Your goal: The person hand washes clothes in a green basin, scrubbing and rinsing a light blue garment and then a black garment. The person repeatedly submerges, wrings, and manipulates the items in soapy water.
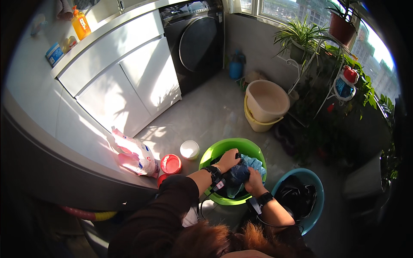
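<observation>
A bright green plastic basin (233, 202) stands on the floor in front of me, holding wet-looking clothes. My left hand (227, 160) is inside it, fingers curled over a bunched dark blue cloth (239, 173); a small black item shows at its knuckles, too small to name. From the right, my right hand (254, 182) grips the same cloth with the thumb on top. Light blue fabric (254, 162) lies crumpled beside and beyond the hands. Darker fabric beneath is partly hidden by my hands. Both wrists wear black straps with cabled devices.
A blue basin (319, 196) with black clothes (295, 195) sits at right. Left of the green basin are a red tub (171, 164), a white-lidded tub (189, 150) and a pink-white detergent bag (137, 154). Stacked buckets (267, 100), a plant stand (311, 63) and a washing machine (196, 42) stand beyond.
</observation>
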### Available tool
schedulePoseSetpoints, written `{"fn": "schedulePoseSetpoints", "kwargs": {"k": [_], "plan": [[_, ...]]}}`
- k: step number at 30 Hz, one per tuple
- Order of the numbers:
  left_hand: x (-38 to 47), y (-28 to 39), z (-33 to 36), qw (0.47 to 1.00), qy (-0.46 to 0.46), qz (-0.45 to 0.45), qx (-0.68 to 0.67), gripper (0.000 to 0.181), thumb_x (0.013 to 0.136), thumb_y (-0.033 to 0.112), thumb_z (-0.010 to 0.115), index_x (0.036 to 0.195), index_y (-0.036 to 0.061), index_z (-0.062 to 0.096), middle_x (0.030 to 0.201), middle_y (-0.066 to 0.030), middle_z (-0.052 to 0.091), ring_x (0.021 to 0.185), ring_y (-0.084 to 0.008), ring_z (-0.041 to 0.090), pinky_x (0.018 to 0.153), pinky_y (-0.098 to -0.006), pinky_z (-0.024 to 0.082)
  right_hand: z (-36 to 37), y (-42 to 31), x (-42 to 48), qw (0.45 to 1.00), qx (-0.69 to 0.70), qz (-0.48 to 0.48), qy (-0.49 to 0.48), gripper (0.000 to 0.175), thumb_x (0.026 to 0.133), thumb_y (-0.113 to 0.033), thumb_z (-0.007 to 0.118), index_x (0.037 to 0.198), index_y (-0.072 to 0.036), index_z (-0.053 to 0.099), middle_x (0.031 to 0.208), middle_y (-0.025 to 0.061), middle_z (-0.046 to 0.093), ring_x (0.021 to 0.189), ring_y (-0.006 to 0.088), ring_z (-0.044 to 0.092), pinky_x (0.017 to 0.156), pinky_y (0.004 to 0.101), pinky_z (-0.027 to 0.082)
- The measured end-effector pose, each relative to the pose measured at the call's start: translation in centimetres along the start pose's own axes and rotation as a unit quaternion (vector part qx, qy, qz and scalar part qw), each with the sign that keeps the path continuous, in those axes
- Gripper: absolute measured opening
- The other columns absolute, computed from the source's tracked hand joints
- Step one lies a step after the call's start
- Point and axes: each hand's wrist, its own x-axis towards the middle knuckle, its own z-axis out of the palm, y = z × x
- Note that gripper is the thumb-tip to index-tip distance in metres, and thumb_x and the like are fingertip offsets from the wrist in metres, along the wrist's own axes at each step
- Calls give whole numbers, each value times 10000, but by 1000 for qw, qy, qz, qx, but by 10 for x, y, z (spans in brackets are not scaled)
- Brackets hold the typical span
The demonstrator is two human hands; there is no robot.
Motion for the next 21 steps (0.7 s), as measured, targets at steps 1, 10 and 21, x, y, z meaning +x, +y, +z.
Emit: {"fn": "schedulePoseSetpoints", "kwargs": {"k": [1,10,21], "plan": [[4,-9,0,994,9,-107,14,451,836,318,638,1129,-11,541,998,-188,602,975,-321,595,847,-384,462,4,-4,0,997,-70,-33,-18,270,882,-110,543,1134,-47,472,1036,125,568,965,268,600,856,380,498],[-7,21,-5,976,-173,-76,-108,357,779,233,668,1044,7,590,983,-153,624,909,-218,593,811,-329,453,-25,-33,-7,920,-363,-93,-114,606,800,13,629,1342,-29,363,1255,130,509,1154,232,491,1020,363,370],[-8,48,-14,983,50,172,-47,228,682,-7,593,893,22,512,889,-156,535,874,-375,512,777,-407,419,-43,19,45,964,185,189,-25,346,976,-238,407,1194,5,522,1170,137,585,1072,289,569,976,444,438]]}}
